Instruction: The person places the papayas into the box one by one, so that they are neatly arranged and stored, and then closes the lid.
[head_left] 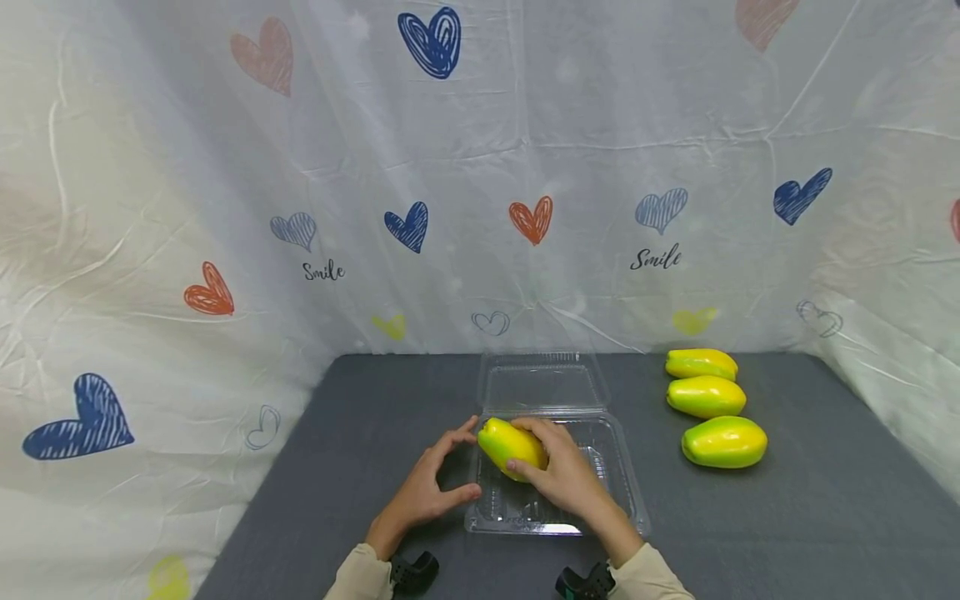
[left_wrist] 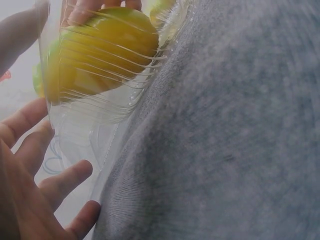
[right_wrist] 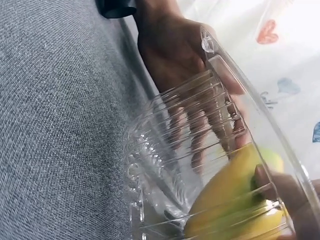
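Observation:
A yellow-green papaya (head_left: 512, 450) is in my right hand (head_left: 564, 473), whose thumb and fingers grip it from the right. It sits tilted within the left part of a clear plastic clamshell box (head_left: 558, 528); whether it touches the bottom I cannot tell. In the left wrist view the papaya (left_wrist: 107, 57) shows through the ridged wall. My left hand (head_left: 422, 493) is at the box's left side, fingers spread and thumb apart, holding nothing. The right wrist view shows the papaya (right_wrist: 232, 200) behind the near wall.
The box's lid (head_left: 543, 388) lies folded back towards the curtain. Three more papayas stand in a row at the right: a far one (head_left: 701, 364), a middle one (head_left: 707, 397) and a near one (head_left: 724, 442). A grey cloth (head_left: 750, 533) covers the table; a heart-printed curtain (head_left: 465, 283) hangs behind.

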